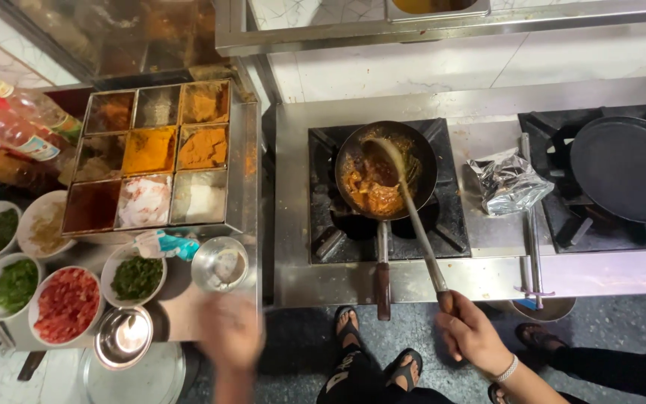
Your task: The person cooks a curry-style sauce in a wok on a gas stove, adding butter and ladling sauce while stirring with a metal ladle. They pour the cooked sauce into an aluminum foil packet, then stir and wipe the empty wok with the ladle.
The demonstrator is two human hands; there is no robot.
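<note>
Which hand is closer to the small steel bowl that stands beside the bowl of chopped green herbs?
The left hand. It is blurred, just below the small steel bowl, near its front rim. The right hand is far off to the right, holding the ladle handle in front of the stove.

Crumpled foil packet (508, 182) (silver) between 2 burners.
</note>
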